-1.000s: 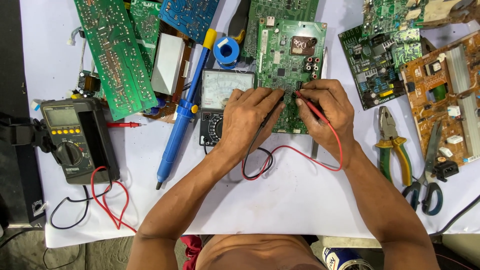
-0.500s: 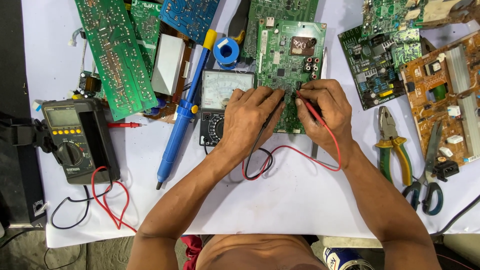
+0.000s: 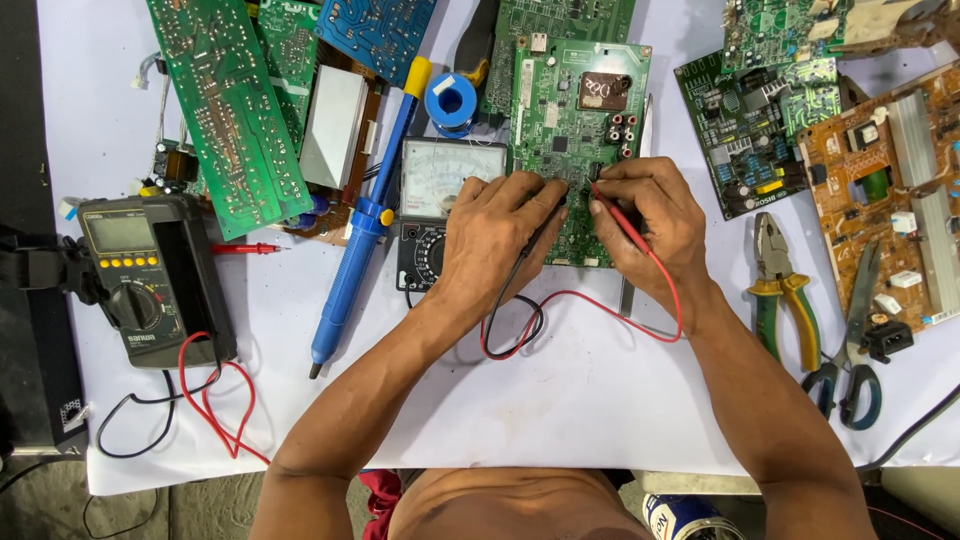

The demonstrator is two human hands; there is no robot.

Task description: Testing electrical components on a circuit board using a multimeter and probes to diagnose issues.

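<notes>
On the counter (image 3: 600, 400), the right hand (image 3: 655, 225) pinches a red test probe (image 3: 615, 215) against the green circuit board (image 3: 570, 130); the left hand (image 3: 495, 240) grips a black probe (image 3: 530, 245) beside the analog multimeter (image 3: 435, 200).

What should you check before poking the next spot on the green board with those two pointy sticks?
1. Red probe in right hand: ok, pinched in its grip.
2. Black probe in left hand: cannot tell, fingers hide it.
3. Green circuit board flat on white table: ok.
4. Analog multimeter dial visible: ok, beside the left hand.
5. Red lead untangled: not ok, it loops over the black one.
</notes>
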